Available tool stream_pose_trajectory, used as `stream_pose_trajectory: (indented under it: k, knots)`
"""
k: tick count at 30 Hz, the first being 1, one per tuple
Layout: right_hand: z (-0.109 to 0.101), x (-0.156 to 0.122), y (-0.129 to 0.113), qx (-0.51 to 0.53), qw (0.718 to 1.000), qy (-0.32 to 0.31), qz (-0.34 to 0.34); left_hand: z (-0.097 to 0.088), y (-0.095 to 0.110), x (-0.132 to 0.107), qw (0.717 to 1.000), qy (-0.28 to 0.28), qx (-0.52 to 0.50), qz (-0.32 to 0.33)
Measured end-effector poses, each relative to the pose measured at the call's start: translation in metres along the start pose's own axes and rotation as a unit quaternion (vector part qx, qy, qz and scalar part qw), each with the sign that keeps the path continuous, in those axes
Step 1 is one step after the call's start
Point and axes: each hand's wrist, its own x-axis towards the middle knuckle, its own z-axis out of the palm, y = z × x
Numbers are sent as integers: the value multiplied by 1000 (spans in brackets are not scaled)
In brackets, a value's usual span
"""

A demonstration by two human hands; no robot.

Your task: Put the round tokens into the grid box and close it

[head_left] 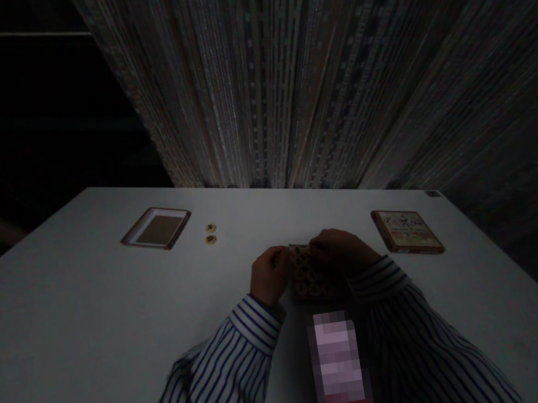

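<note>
In front of me lies a small square tray (308, 297) filled with rows of round wooden game pieces (303, 270), which look like Chinese chess discs. My left hand (270, 275) is closed at the tray's upper left edge, thumb and fingers pressed together there. Over the tray's upper right part, my right hand (340, 250) bends down with curled fingers among the pieces. It covers that side of the tray, and what its fingertips pinch is hidden. Two loose discs, an upper disc (210, 228) and a lower disc (211, 240), lie face up farther left, apart from both hands.
A shallow open box or lid (181, 231) with a brown rim rests at the back left of the white table (88, 309). At the right lies a flat box (409, 230) with a printed top. Behind the far edge hangs a string curtain (241, 84). The light is dim.
</note>
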Motion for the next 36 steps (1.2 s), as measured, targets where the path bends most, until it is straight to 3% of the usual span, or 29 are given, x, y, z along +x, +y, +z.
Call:
stream_pose_trajectory:
  k: [36]
  knots:
    - [4, 2, 0, 23, 1000, -21, 4, -1, -1, -1, 1000, -12, 3, -19]
